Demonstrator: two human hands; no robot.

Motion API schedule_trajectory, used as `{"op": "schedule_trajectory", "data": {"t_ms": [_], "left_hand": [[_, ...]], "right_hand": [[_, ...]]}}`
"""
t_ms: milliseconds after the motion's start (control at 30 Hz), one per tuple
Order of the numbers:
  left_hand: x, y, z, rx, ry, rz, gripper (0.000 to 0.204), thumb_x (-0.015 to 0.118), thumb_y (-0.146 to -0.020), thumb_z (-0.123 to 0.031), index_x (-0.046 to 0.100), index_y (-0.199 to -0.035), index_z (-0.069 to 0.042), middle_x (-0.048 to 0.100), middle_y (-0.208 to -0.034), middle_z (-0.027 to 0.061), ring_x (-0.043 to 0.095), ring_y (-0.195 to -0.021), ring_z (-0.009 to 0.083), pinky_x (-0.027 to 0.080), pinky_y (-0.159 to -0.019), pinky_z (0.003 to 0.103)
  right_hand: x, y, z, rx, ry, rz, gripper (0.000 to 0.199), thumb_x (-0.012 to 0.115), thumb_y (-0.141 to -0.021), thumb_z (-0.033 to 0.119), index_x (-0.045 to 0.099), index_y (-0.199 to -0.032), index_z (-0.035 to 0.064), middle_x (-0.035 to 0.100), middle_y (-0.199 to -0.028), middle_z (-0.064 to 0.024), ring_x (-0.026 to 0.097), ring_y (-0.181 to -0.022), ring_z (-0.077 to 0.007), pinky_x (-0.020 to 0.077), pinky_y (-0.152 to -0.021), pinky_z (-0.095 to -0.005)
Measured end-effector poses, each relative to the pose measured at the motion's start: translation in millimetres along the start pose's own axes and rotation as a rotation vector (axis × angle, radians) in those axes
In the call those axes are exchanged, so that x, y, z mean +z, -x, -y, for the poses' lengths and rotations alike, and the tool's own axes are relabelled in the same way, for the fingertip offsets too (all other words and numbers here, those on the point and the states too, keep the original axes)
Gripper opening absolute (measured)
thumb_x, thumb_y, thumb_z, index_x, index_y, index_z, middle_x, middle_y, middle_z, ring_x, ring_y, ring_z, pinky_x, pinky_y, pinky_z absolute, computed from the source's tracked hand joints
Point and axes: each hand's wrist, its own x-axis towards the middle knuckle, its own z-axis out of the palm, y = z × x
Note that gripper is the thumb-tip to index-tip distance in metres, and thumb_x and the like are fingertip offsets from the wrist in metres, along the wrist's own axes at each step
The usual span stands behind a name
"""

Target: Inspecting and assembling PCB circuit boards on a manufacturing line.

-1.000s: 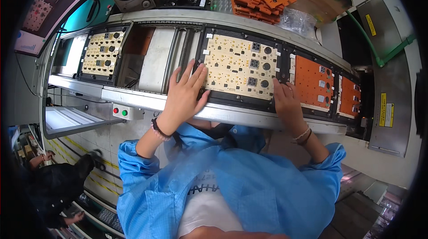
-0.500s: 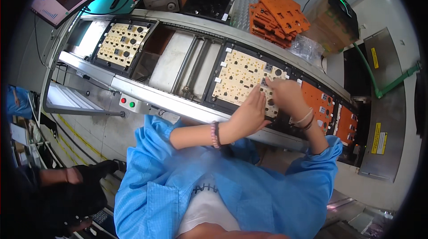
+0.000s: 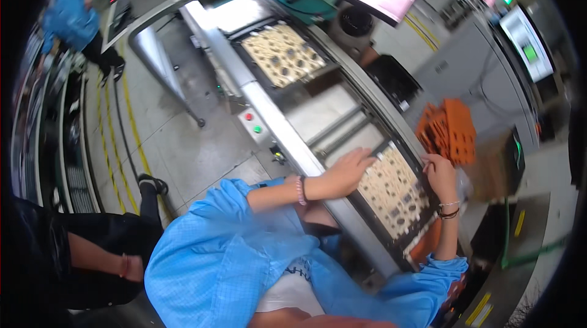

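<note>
Your left hand [image 3: 348, 169] lies flat, fingers spread and gripping nothing, on the near left corner of a cream-coloured circuit board [image 3: 394, 190] that sits in a dark tray on the conveyor line [image 3: 287, 138]. Your right hand [image 3: 440, 175] curls over the board's far right edge, fingertips touching it; whether it actually grips the edge is unclear. The metal rail of the line runs just beneath your left wrist. A second cream board [image 3: 281, 53] rides further up the line, well apart, with bare belt between the two. A stack of orange trays [image 3: 452, 129] stands just beyond your right hand. To your left, open grey floor [image 3: 183, 144] stretches out, with another person's dark-trousered leg [image 3: 79, 248] near your elbow.
</note>
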Motion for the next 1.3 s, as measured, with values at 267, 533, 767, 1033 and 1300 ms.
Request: {"op": "schedule_trajectory", "data": {"t_ms": [267,533,767,1033,1300], "left_hand": [[-3.3,7.0,8.7,-0.042,-0.079,-0.136,0.062,0.063,-0.073,0.003,0.046,-0.132,-0.002,0.048,-0.137,0.0202,0.049,-0.126,0.0385,0.046,-0.097,0.047],[-74.6,13.8,54.8,-0.228,-0.146,-0.244,0.035,0.06,-0.086,-0.007,0.058,-0.121,-0.005,0.053,-0.137,0.0173,0.05,-0.129,0.034,0.045,-0.101,0.045],[-93.7,20.4,66.9,-0.182,-0.01,-0.505,0.027,0.055,-0.087,-0.004,0.058,-0.113,-0.005,0.055,-0.129,0.0145,0.047,-0.129,0.0334,0.037,-0.11,0.046],[-97.1,19.4,65.9,-0.116,0.037,-0.479,0.026,0.056,-0.085,-0.004,0.059,-0.111,-0.007,0.057,-0.12,0.0113,0.05,-0.121,0.0308,0.04,-0.103,0.045],[-108.8,-13.7,57.7,0.05,-0.346,-0.245,0.022,0.059,-0.094,-0.02,0.058,-0.114,-0.01,0.059,-0.117,0.0122,0.056,-0.11,0.0312,0.043,-0.087,0.044]], "right_hand": [[49.4,-189.8,20.9,-0.542,0.551,-0.237,0.022,0.062,-0.083,0.006,0.067,-0.104,0.0103,0.06,-0.098,-0.0131,0.059,-0.098,-0.0341,0.0491,-0.079,-0.0447],[90.5,-264.7,-19.3,-0.233,0.349,0.219,0.041,0.075,-0.082,0.012,0.066,-0.122,0.0077,0.07,-0.115,-0.0193,0.064,-0.112,-0.0398,0.0521,-0.094,-0.0518],[113.1,-290.7,-28.7,-0.358,0.121,0.08,0.014,0.068,-0.078,-0.007,0.068,-0.09,-0.0002,0.071,-0.086,-0.0206,0.07,-0.085,-0.0376,0.0549,-0.075,-0.0423],[102.7,-262.7,-26.4,-0.375,0.211,-0.148,0.012,0.074,-0.081,0.002,0.068,-0.091,-0.0012,0.071,-0.085,-0.0209,0.069,-0.083,-0.0405,0.0547,-0.074,-0.0463],[91.9,-254.7,-4.2,-0.436,0.389,0.049,0.032,0.057,-0.098,0.023,0.06,-0.122,0.0026,0.068,-0.113,-0.0209,0.065,-0.103,-0.0389,0.0511,-0.087,-0.0542]]}}
